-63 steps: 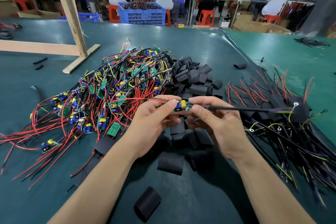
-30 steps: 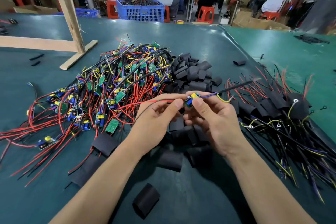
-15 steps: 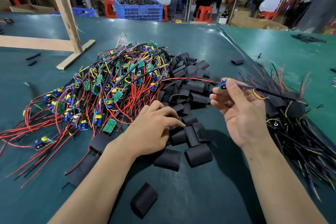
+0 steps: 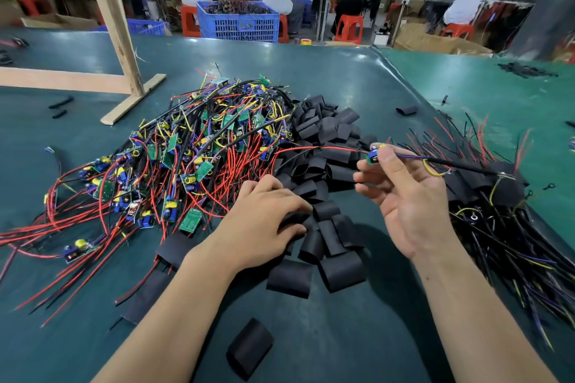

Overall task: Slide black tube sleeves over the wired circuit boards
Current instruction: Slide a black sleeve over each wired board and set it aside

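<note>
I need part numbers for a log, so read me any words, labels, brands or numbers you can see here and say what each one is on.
No text here can be read.
Circuit board pinched in the right hand: any print is too small.
Green boards in the wire pile: markings blurred.
Black sleeves under the left hand: plain.
Blue crate: no label visible.
</note>
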Action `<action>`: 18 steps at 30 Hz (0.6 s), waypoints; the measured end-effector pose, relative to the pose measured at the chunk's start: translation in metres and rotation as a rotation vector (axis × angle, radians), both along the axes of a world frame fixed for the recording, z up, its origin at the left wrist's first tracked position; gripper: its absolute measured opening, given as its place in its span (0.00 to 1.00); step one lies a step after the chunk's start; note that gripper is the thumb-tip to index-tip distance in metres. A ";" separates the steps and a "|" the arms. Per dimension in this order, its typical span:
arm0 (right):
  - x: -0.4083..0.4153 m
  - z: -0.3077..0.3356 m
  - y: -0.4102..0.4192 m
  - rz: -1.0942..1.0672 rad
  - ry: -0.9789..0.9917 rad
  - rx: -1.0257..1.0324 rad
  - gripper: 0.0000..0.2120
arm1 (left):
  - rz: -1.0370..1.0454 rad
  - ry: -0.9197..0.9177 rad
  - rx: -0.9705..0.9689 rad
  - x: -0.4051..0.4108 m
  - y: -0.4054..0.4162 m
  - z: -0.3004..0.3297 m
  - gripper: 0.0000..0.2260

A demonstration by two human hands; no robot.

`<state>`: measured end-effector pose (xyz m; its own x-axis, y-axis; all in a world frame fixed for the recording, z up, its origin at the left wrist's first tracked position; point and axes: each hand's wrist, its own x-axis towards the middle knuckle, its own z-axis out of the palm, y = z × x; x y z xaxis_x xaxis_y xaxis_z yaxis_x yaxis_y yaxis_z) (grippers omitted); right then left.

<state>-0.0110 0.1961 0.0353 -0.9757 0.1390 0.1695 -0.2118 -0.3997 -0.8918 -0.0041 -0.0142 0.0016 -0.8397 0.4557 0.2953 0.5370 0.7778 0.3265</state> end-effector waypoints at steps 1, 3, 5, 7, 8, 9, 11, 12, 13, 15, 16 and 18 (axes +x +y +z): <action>0.000 0.000 0.000 -0.003 0.000 0.000 0.08 | 0.003 0.025 0.019 0.000 -0.001 0.001 0.14; -0.001 0.001 0.001 -0.012 -0.001 -0.002 0.10 | 0.024 0.089 0.079 0.001 -0.003 0.003 0.14; -0.001 0.001 0.002 -0.022 0.002 -0.020 0.11 | 0.055 0.142 0.170 0.002 -0.003 0.005 0.13; -0.001 0.002 0.004 -0.028 0.005 -0.061 0.11 | 0.088 0.172 0.286 0.003 -0.004 0.006 0.12; -0.002 0.002 0.005 -0.027 0.004 -0.083 0.10 | 0.114 0.169 0.344 0.004 -0.004 0.006 0.11; -0.003 0.003 0.006 -0.024 0.001 -0.104 0.09 | 0.146 0.153 0.393 0.004 -0.004 0.006 0.10; -0.003 0.003 0.008 -0.007 -0.007 -0.133 0.06 | 0.208 0.126 0.457 0.005 -0.006 0.005 0.11; -0.004 0.003 0.009 0.000 -0.009 -0.138 0.06 | 0.226 0.129 0.475 0.005 -0.007 0.004 0.12; -0.004 0.002 0.010 0.004 -0.012 -0.137 0.06 | 0.236 0.133 0.490 0.005 -0.008 0.003 0.12; -0.004 0.002 0.011 0.006 -0.018 -0.132 0.07 | 0.242 0.140 0.511 0.004 -0.008 0.003 0.12; -0.004 0.001 0.011 0.006 -0.023 -0.132 0.08 | 0.235 0.148 0.512 0.004 -0.008 0.004 0.12; -0.006 0.001 0.012 0.005 -0.031 -0.139 0.09 | 0.194 0.167 0.500 0.004 -0.008 0.004 0.13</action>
<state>-0.0165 0.2084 0.0359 -0.9809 0.1544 0.1184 -0.1826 -0.5207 -0.8340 -0.0002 -0.0219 0.0054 -0.8174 0.0681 0.5721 0.4759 0.6394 0.6038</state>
